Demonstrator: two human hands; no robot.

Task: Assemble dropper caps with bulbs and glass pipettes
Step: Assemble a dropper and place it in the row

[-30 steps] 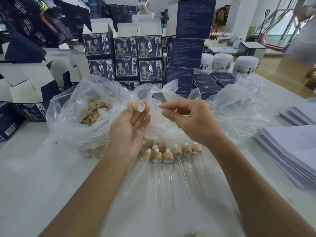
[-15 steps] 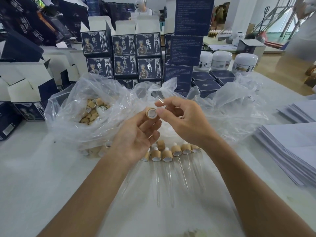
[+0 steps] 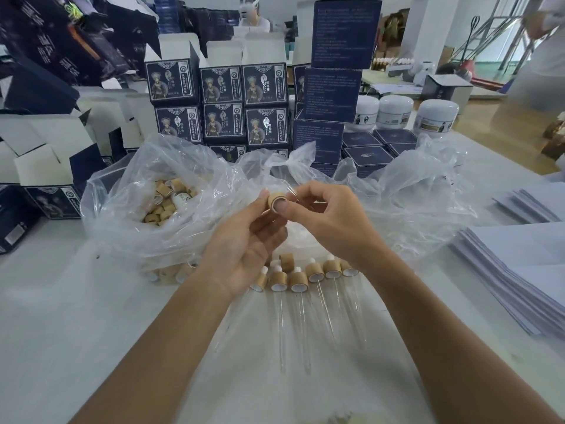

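at the centre of the frame the left hand [image 3: 244, 243] pinches a bamboo-look dropper cap [image 3: 276, 201] between curled fingers and thumb, its open end turned toward the camera. the right hand [image 3: 327, 221] pinches a glass pipette [image 3: 291, 191], a thin clear tube showing just above the cap, with a fingertip pressed into the cap's mouth. the cap looks light, stiff and matte enough to grip by its sides; the pipette is likely slick and brittle, best held near the end going in and pushed straight, not bent. below the hands, finished droppers [image 3: 305, 281] lie in a row on the white counter [image 3: 61, 301], pipettes pointing down the frame. left of centre, a crinkled clear plastic bag [image 3: 128, 215] holds loose caps [image 3: 165, 200].
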